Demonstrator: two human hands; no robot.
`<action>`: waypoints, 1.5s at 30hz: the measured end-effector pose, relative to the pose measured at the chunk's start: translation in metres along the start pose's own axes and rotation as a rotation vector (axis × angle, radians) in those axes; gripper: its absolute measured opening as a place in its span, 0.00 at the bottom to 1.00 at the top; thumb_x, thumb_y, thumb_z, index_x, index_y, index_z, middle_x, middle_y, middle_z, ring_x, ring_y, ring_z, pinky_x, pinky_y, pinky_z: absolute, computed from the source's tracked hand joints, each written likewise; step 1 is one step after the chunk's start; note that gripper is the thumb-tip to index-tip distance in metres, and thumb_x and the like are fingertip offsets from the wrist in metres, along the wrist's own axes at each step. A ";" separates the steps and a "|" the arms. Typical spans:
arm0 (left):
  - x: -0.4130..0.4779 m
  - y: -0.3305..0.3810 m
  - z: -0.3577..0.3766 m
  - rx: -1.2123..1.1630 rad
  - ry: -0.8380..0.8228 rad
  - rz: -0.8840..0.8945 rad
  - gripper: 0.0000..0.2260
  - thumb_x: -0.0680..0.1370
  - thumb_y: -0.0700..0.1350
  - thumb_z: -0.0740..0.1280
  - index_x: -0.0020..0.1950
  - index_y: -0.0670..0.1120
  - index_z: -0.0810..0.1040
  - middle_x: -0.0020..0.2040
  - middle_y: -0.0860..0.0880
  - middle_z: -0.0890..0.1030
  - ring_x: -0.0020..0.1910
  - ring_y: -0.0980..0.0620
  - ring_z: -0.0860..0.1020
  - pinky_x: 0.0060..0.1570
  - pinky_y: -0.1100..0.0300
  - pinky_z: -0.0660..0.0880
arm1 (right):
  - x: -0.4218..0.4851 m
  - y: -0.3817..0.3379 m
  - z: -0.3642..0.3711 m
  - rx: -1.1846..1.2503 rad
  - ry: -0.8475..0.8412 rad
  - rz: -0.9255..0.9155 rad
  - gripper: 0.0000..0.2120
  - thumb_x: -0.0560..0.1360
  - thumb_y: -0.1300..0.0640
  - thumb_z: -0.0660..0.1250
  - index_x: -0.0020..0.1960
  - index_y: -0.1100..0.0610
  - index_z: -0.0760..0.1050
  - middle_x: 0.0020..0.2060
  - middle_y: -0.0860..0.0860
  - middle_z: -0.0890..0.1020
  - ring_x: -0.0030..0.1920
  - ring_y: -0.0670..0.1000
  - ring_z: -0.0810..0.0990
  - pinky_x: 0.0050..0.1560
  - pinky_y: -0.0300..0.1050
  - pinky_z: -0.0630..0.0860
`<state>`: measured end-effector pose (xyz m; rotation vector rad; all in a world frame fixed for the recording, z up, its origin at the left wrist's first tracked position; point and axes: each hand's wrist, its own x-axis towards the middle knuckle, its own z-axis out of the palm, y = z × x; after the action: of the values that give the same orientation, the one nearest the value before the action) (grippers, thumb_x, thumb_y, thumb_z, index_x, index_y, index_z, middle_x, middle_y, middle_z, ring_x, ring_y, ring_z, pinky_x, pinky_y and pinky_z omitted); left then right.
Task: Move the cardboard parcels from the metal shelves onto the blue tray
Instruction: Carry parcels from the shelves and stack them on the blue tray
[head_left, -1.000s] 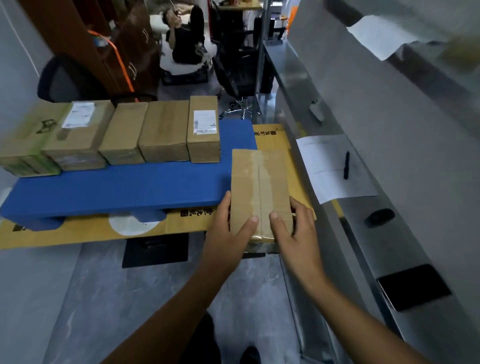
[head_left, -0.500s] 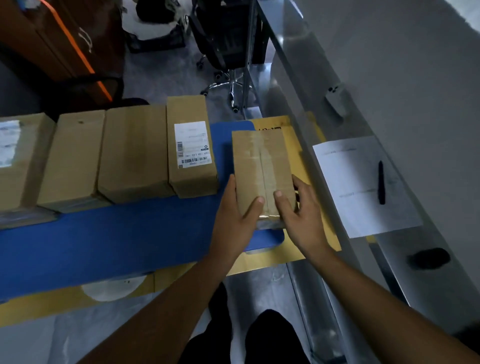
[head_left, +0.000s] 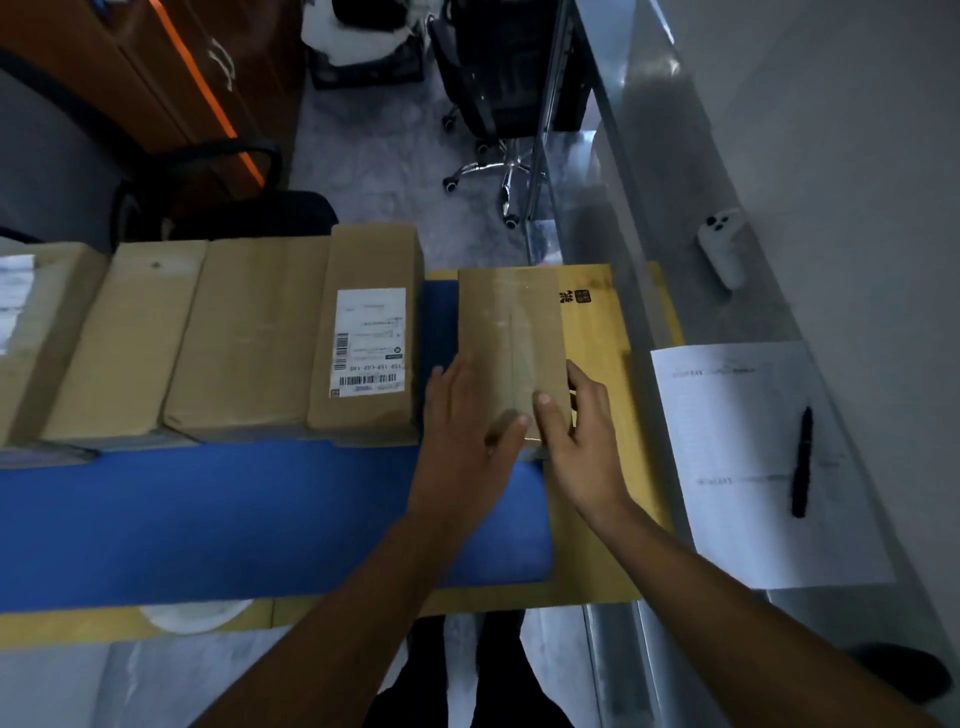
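Where my hands wrap the near end of the taped parcel (head_left: 511, 343), its bottom edge is hidden, so I cannot tell whether it sits flat on the blue tray (head_left: 234, 519) or is just above it. My left hand (head_left: 462, 441) presses its left side, thumb laid over the top; my right hand (head_left: 582, 431) grips the right side, thumb also on top, fingers curled out of sight behind the box. This parcel is plain brown cardboard with a strip of clear tape down the middle, lying at the tray's right end, a narrow gap of blue between it and the labelled parcel (head_left: 369, 338). Beside that one stand more parcels in a row (head_left: 208, 338), the leftmost cut off by the frame and blurred. Print on the white label is too small to read. Yellow cardboard (head_left: 602, 332) shows under the tray. On the metal shelf (head_left: 649, 218) to my right lie a sheet of paper (head_left: 737, 467), its print illegible, and a pen (head_left: 802, 462).
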<state>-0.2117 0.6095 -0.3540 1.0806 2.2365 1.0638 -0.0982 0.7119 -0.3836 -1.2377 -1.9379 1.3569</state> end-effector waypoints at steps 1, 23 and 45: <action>0.002 0.003 -0.005 0.030 0.016 0.027 0.40 0.80 0.57 0.68 0.84 0.47 0.51 0.84 0.50 0.53 0.81 0.58 0.43 0.77 0.58 0.46 | 0.005 -0.002 0.002 0.020 -0.032 0.002 0.33 0.81 0.40 0.61 0.81 0.52 0.61 0.69 0.47 0.69 0.70 0.41 0.69 0.72 0.44 0.71; 0.018 -0.026 -0.105 0.203 0.157 0.066 0.41 0.76 0.69 0.64 0.83 0.51 0.57 0.84 0.52 0.58 0.82 0.52 0.46 0.81 0.42 0.51 | 0.042 -0.020 0.032 -0.080 -0.229 0.022 0.42 0.80 0.34 0.62 0.84 0.44 0.44 0.77 0.47 0.62 0.75 0.45 0.65 0.73 0.43 0.63; -0.140 0.023 -0.014 -0.057 -0.686 0.798 0.36 0.77 0.69 0.61 0.80 0.52 0.66 0.78 0.63 0.60 0.81 0.60 0.51 0.75 0.65 0.50 | -0.337 -0.007 -0.025 -0.169 0.673 0.410 0.36 0.82 0.36 0.60 0.84 0.46 0.50 0.81 0.45 0.60 0.80 0.44 0.57 0.75 0.39 0.55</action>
<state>-0.1266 0.5008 -0.3203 2.0125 1.2316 0.8147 0.0815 0.4314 -0.3280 -1.9444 -1.3822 0.7802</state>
